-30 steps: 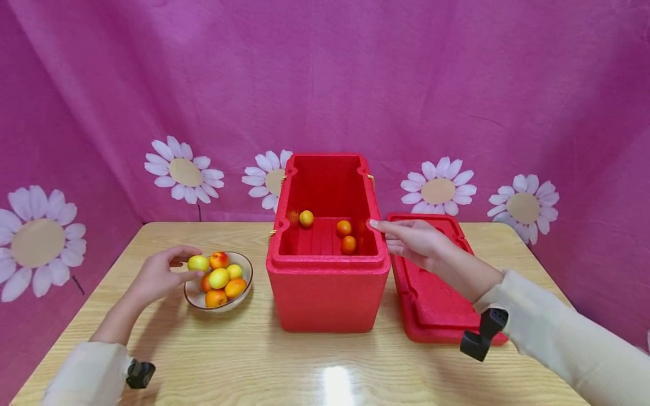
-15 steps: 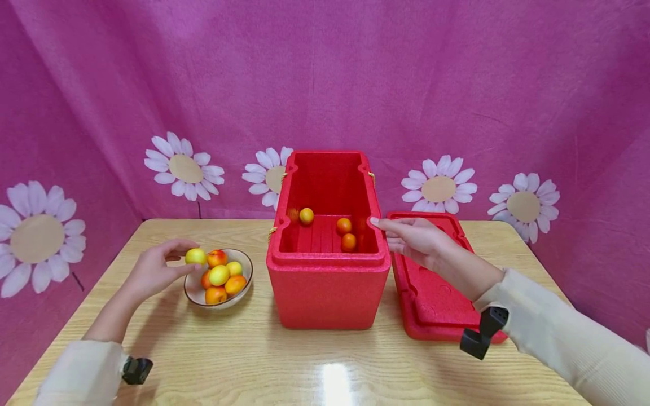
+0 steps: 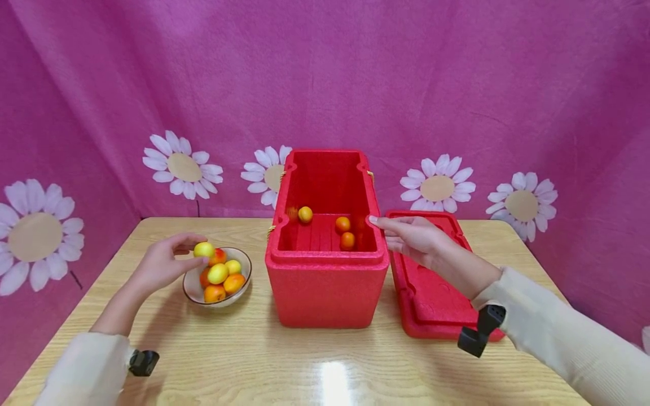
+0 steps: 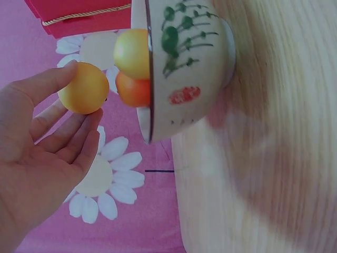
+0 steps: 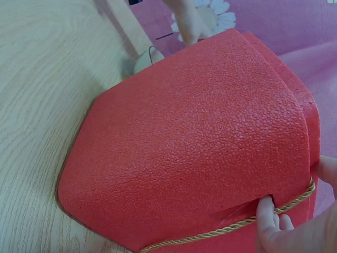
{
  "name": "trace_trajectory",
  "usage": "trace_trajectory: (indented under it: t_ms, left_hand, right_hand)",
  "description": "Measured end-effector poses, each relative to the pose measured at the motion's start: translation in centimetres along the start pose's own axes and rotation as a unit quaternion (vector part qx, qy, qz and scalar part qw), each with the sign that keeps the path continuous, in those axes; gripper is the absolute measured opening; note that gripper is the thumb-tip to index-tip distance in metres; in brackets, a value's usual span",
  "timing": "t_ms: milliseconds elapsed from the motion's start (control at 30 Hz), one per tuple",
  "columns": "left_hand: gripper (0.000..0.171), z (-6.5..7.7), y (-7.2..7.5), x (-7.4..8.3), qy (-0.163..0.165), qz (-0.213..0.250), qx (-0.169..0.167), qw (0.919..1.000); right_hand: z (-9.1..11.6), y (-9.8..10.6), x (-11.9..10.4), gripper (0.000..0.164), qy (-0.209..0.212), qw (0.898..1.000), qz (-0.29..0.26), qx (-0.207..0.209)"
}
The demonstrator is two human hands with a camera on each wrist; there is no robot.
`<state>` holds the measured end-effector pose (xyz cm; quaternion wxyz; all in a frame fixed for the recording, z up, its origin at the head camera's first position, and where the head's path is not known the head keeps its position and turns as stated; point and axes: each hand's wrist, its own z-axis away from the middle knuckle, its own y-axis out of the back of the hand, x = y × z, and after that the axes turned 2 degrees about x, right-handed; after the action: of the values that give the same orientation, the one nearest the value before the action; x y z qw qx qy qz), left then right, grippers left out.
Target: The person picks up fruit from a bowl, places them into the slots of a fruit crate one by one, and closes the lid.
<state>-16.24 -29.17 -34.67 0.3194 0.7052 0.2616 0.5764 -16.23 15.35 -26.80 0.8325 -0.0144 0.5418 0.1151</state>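
My left hand (image 3: 165, 260) pinches a small round yellow fruit (image 3: 204, 250) between thumb and fingers, at the left rim of a ceramic bowl (image 3: 225, 303). In the left wrist view a gap separates that fruit from the bowl, which has painted green leaves. Several yellow and orange-red fruits, among them a yellow one (image 3: 218, 273), are piled in the bowl. An open red foam box (image 3: 327, 296) stands mid-table. My right hand (image 3: 413, 234) grips its right wall, thumb on the rim, fingers outside by the gold cord (image 5: 226, 229). Inside lie one yellow fruit (image 3: 305, 215) and two orange ones (image 3: 347, 241).
The box's red lid (image 3: 447, 299) lies on the wooden table (image 3: 244, 361) to the right of the box. A pink curtain (image 3: 325, 73) with white daisies hangs behind the table and at both sides.
The left hand, with the yellow fruit, shifts slightly left, then up and back right over the bowl's rim. The right hand stays on the box's edge.
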Motion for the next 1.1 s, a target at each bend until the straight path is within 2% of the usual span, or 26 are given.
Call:
trace_trajectory:
  t_ms: [267,500,800,1100]
  left_hand:
    - [0.044,-0.4,-0.3,1.6,-0.012,0.009,-0.001,0.9999]
    - [0.046,-0.9,-0.2,3.1,-0.003,0.008,-0.016,0.9998]
    - [0.045,-1.9,-0.4,4.8,-0.038,0.018,-0.015,0.999]
    - [0.042,-2.8,-0.2,6.7,-0.049,0.02,-0.014,0.9985]
  right_hand:
    - [0.1,0.0,0.0,0.066,0.003,1.0,-0.002,0.004]
    - [0.0,-0.1,0.0,0.067,0.003,1.0,-0.005,0.006]
    - [0.0,-0.2,0.1,0.067,0.008,1.0,-0.011,-0.003]
    - [0.1,-0.2,0.1,0.069,0.01,1.0,-0.007,-0.003]
